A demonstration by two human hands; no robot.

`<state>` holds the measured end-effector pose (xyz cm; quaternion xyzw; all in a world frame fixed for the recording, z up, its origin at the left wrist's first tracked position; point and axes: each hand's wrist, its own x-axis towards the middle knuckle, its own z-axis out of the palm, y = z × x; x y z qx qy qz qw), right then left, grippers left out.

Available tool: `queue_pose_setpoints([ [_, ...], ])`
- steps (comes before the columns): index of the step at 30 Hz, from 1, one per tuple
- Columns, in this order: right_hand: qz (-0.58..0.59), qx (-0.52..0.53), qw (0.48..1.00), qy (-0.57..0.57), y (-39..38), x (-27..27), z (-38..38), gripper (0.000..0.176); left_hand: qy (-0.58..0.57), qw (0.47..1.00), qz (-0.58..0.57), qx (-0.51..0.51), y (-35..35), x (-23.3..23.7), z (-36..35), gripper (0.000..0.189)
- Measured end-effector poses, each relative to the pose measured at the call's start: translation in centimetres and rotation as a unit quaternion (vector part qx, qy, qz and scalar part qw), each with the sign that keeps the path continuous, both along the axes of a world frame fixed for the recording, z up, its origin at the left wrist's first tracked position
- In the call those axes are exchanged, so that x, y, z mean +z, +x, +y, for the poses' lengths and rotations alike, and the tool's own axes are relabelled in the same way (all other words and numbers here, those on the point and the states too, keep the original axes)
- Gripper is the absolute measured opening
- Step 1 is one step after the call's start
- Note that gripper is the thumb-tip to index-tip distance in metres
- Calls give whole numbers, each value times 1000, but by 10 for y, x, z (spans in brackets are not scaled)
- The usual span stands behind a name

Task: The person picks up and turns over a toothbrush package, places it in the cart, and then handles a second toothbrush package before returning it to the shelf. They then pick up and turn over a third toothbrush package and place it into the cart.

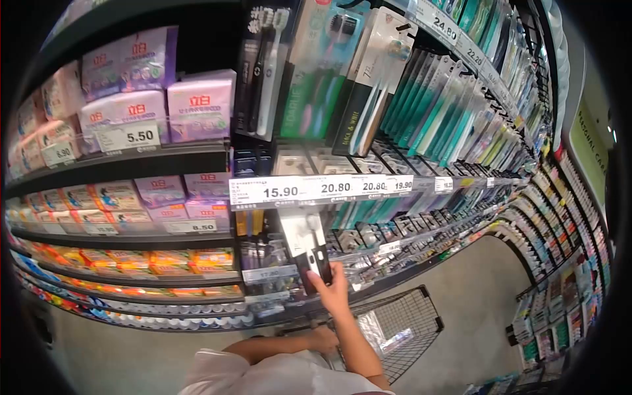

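Note:
My right hand (334,293) is closed around the lower end of a toothbrush pack (305,234). The pack is white above and dark at the bottom, and it is held upright and slightly tilted in front of the shelf, just below the price strip (322,189). Lower down, my left hand (322,339) is closed at the near end of a wire shopping cart (421,316), on what looks like its handle. Some of its fingers are hard to see. Inside the cart lies a shiny clear and white package (395,339).
Packed toothbrushes (421,99) hang in rows above and to the right. Purple and white soap packs (125,108) fill the shelves at left, with orange packs (171,261) beneath. More stocked shelves (559,217) curve along the right, beyond the grey floor (474,296).

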<state>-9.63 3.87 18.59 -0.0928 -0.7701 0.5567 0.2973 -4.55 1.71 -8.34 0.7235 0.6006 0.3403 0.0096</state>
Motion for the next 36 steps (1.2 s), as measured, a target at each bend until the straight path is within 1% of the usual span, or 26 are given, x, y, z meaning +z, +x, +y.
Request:
queue_pose_setpoints([
  [2,-22,-7,1000,17,0,10,-4,35,11,1000,-5,-5,0,-7,0,23],
  [5,5,4,1000,-11,-6,1,-1,35,51,998,11,19,0,-4,2,22],
  [6,7,-4,1000,20,-5,5,-1,34,56,998,10,23,-1,-3,3,22],
  [10,-15,55,995,-79,-1,0,1,33,4,999,-35,8,-5,3,6,21],
  [13,-24,87,995,-37,13,17,-2,31,-29,998,-62,5,-10,10,6,21],
  [14,-26,84,995,-42,14,6,3,38,-31,997,-77,6,-11,15,5,21],
  [16,-16,75,996,-40,18,13,1,38,-27,993,-113,3,-12,34,0,21],
  [18,-6,60,998,-17,20,17,2,42,-13,992,-125,11,-10,28,6,19],
  [21,-16,54,998,-22,30,33,0,47,-9,991,-130,17,-10,27,7,18],
  [22,-16,49,999,-11,32,33,1,58,-7,992,-127,19,-11,28,8,18],
  [25,-36,53,996,66,47,47,2,69,0,993,-119,18,-13,32,9,18],
  [26,-26,60,995,81,50,48,3,80,1,993,-116,18,-14,34,10,18],
  [29,-1,106,989,108,56,56,4,83,7,993,-114,18,-17,39,9,17],
  [30,-16,121,990,65,59,55,3,86,5,993,-113,19,-18,40,8,17],
  [31,-11,121,990,74,60,57,3,83,5,994,-112,19,-17,41,8,17],
  [33,-32,116,992,23,59,51,3,78,1,993,-114,21,-14,41,5,17],
  [34,-21,111,993,25,58,53,3,68,0,993,-114,20,-13,43,4,17],
  [36,-18,92,988,122,59,63,2,63,2,994,-112,21,-15,43,3,17],
])
